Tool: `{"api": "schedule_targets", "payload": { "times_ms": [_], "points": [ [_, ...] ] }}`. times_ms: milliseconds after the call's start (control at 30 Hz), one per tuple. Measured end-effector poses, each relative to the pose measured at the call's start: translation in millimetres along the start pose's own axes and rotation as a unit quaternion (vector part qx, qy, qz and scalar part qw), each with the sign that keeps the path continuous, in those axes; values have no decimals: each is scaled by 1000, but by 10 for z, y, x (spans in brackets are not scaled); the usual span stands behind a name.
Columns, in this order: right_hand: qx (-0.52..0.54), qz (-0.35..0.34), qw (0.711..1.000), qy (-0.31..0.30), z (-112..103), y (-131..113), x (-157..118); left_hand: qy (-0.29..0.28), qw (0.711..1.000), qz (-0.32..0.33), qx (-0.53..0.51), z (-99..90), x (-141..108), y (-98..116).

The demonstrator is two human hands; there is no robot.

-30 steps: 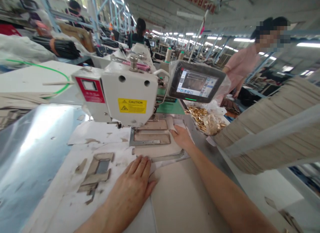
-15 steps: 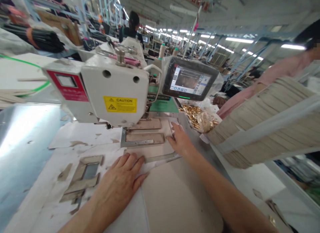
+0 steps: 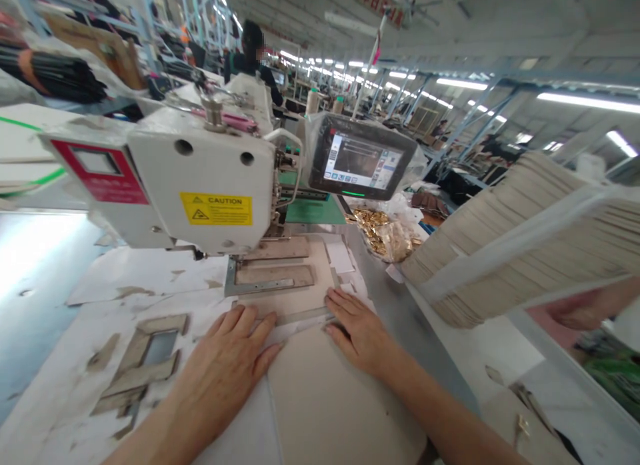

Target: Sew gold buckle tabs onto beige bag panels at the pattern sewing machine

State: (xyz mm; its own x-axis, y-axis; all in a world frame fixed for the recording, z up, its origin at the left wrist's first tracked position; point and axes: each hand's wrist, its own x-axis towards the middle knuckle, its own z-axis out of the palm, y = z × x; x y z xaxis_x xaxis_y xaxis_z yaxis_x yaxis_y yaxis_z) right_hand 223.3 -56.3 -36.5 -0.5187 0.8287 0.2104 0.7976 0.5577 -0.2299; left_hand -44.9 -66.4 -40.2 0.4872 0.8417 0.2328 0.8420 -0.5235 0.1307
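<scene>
Machine head: a white, boxy sewing-machine head (image 3: 155, 185) with a yellow caution label (image 3: 217, 208) overhangs the work's far left and hides what lies under it.
Screen: a black-framed control display (image 3: 357, 157), lit, stands behind and to the right.
Right side: a clear bag of gold-coloured metal pieces (image 3: 383, 235); nearer, a tall strapped stack of beige sheets (image 3: 470, 258).
Left side: brownish, angular flat pieces (image 3: 143, 365) on white paper (image 3: 70, 385), over a shiny metal table (image 3: 35, 272).
Upper panel: a flat beige panel (image 3: 321, 272), just right of and below the machine head, lies under a slotted grey metal frame (image 3: 270, 286).
Lower panel: a larger smooth beige panel (image 3: 345, 412) lies between the forearms.
Left grip (image 3: 225, 358): released, palm down, fingers slightly parted; fingertips on the upper panel's near left edge, thumb by the lower panel's corner.
Right grip (image 3: 365, 338): released, fingers together and extended, tips at the upper panel's near right corner, thumb apart near the lower panel's top edge.
</scene>
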Motion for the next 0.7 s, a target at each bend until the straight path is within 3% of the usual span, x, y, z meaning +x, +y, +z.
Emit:
{"api": "schedule_targets", "payload": {
  "times_ms": [267, 433, 500, 567, 633, 700],
  "points": [
    [-6, 32, 999, 0, 19, -27, -42, -14, 1000, 12, 1, 25, -5, 21],
    [64, 20, 998, 7, -5, 29, -45, -24, 1000, 14, 2, 0, 14, 27],
    [110, 39, 993, 28, -73, 224, 47, -26, 1000, 4, -8, -38, 45, 7],
    [111, 113, 983, 88, -198, 552, 202, -35, 999, 2, -30, -86, 75, -50],
    [51, 205, 966, 152, -371, 946, 380, -51, 998, 3, -48, -132, 86, -158],
    [-2, 266, 952, 155, -543, 1284, 536, -60, 997, -24, -50, -176, 60, -318]
  ]
}}
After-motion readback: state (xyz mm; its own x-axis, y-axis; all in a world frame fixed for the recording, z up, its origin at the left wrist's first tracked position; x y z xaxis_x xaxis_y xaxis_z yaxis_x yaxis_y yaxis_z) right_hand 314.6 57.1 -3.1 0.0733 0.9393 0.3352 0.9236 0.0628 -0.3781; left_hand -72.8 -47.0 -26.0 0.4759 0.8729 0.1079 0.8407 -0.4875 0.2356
